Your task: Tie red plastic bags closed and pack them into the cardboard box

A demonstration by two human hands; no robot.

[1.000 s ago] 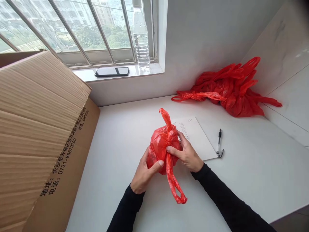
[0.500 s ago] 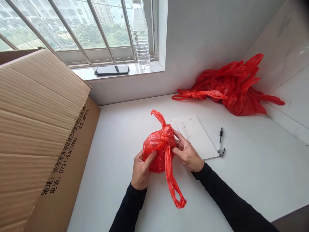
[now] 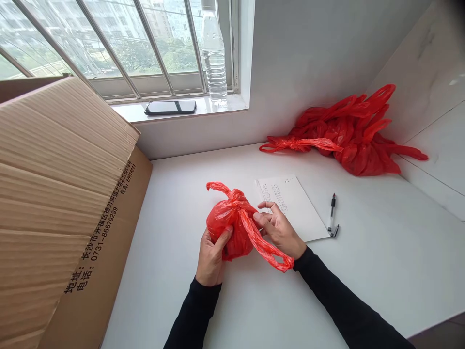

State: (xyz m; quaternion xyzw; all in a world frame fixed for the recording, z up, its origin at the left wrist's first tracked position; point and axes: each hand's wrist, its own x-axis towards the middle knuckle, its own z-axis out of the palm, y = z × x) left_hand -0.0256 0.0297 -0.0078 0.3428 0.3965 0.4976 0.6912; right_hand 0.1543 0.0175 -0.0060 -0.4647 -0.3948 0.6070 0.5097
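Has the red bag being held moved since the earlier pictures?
Yes: the red bag has shifted left, away from the paper.

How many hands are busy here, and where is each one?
2. The left hand holds the knotted red bag by its left side; the right hand is at the bag's right side, partly behind a loose handle. No other hands show.

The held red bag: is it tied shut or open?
Tied shut: the red bag has a knot, with a handle loop trailing out.
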